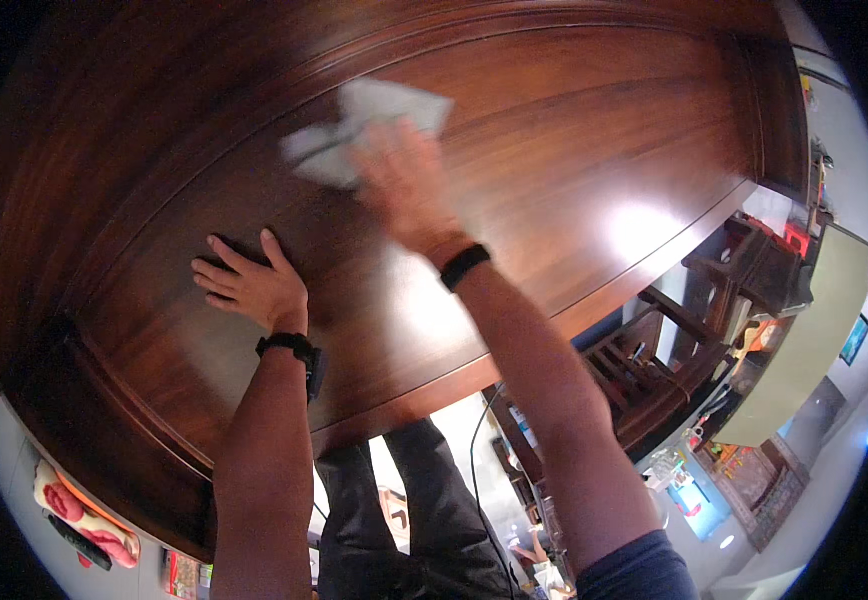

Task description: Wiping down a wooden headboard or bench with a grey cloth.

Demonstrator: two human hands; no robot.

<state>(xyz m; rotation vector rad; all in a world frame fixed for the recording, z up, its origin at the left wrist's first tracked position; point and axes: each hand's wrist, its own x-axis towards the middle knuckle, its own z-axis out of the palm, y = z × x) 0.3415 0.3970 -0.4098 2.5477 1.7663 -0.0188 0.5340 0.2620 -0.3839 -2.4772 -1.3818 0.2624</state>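
Note:
Under my right hand lies a pale grey-white cloth, bunched and pressed flat against a broad, polished dark wood surface. Both hand and cloth are blurred. The cloth spreads out beyond the fingertips, near a moulded wooden edge. My left hand rests on the same wood, lower and to the left, fingers spread and holding nothing. A black watch is on the left wrist and a black band on the right.
Raised wooden panels border the surface at the top and at the left. Dark wooden chairs stand beyond its front edge at right. A thin black cable hangs near my legs. A patterned red and cream item lies at lower left.

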